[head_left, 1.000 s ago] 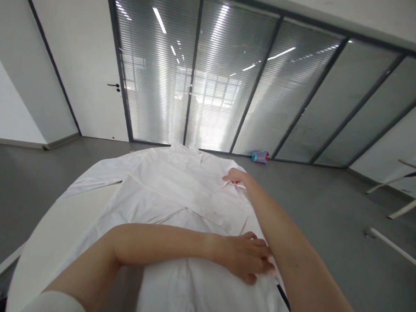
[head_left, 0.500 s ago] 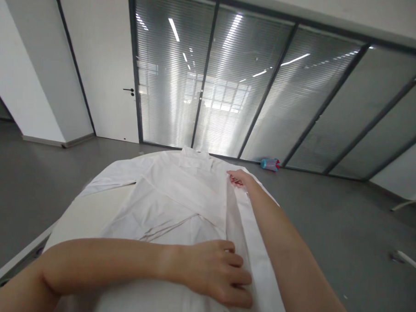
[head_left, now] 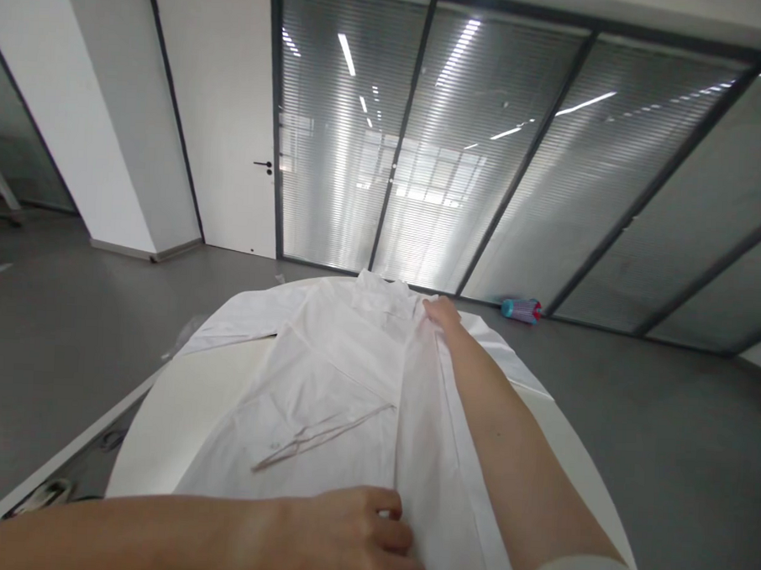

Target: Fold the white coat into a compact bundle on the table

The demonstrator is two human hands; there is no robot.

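Counted: one white garment (head_left: pixel 333 358), spread on one round tabletop (head_left: pixel 204 412), with one collar (head_left: pixel 380 298) at far side, two sleeves (head_left: pixel 246 317) out to sides. In grip of right hand (head_left: pixel 442 313): cloth edge, pinched near collar. Left hand (head_left: pixel 363 540) curled over lower front; whether grasping cloth, cannot tell. On floor (head_left: pixel 641 389), one blue-and-red bundle (head_left: pixel 521 310) near glass wall (head_left: pixel 437 153).

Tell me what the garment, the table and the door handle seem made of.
Garment: matte fabric, perhaps cotton or a blend; it drapes and creases softly. Table: smooth, off-white, possibly laminate; no grain shows. Door handle: probably metal, dark finish; its slim lever suggests that, but it's small here.
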